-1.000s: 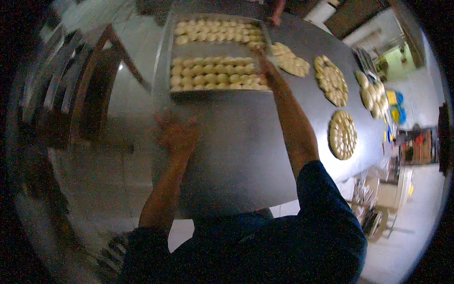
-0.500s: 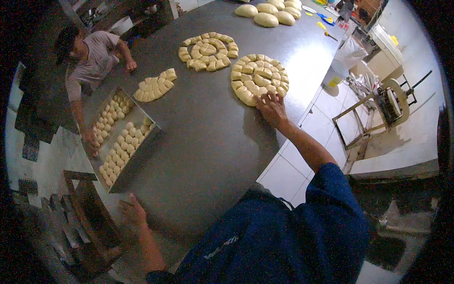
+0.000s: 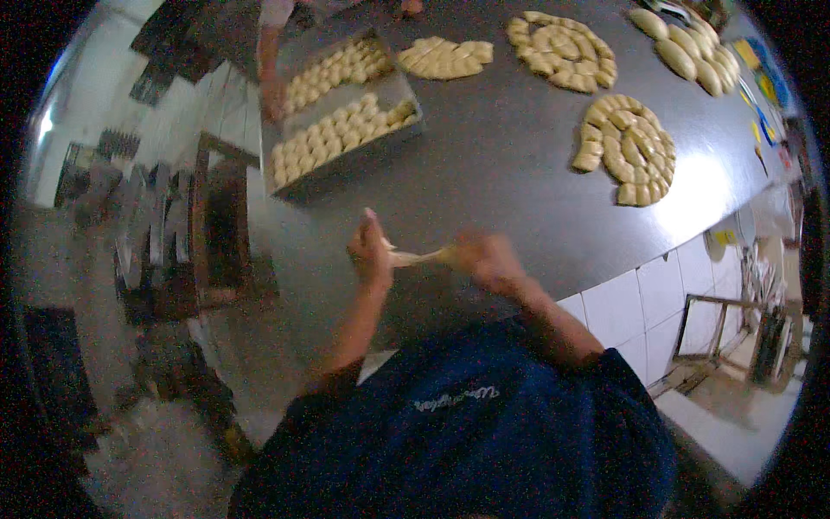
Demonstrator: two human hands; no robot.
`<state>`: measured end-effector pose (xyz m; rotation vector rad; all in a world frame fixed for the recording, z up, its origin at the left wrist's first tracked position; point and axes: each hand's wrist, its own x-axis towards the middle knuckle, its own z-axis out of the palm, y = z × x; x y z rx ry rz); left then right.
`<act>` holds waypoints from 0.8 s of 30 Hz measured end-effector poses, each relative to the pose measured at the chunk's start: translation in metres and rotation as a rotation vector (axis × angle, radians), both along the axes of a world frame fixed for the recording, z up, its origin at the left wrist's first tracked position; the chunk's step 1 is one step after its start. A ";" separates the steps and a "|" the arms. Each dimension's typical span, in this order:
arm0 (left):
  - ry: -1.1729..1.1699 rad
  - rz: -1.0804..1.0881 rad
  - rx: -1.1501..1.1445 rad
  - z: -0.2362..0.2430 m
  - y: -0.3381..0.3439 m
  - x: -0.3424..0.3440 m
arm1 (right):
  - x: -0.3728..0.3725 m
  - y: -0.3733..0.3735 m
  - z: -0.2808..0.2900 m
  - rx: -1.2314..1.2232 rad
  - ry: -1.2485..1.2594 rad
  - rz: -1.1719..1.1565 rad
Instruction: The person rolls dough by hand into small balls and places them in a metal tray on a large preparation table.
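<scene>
The left hand (image 3: 372, 253) and the right hand (image 3: 486, 259) are a little apart, each holding tight to one end of a stretched bit of dough (image 3: 419, 259) over the grey table (image 3: 493, 164). A tray (image 3: 346, 163) of small dough balls (image 3: 324, 141) sits past them, toward the left.

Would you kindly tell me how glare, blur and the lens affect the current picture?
Head view: strong glare whitens the grey table right of the nearest dough coil; the right hand is blurred, the left hand somewhat clearer; coloured speckle shows on the dark blue shirt; the fisheye image is rounded, its corners black.
</scene>
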<state>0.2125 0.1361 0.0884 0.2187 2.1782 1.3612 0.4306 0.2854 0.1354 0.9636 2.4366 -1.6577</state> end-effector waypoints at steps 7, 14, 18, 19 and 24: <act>0.950 -0.761 -0.223 -0.063 -0.218 -0.080 | 0.097 0.007 -0.041 1.004 -0.116 0.337; 1.101 -0.695 -0.133 -0.050 -0.115 -0.051 | -0.018 -0.006 -0.113 1.198 -0.174 -0.129; 1.069 -0.756 -0.222 -0.047 -0.144 -0.106 | 0.070 0.035 -0.114 1.327 -0.208 -0.115; 1.146 -0.744 -0.247 -0.041 -0.118 -0.115 | 0.053 0.057 -0.103 1.422 -0.224 -0.126; 1.112 -0.682 -0.164 -0.067 -0.101 -0.070 | 0.022 0.037 -0.118 1.316 -0.148 -0.225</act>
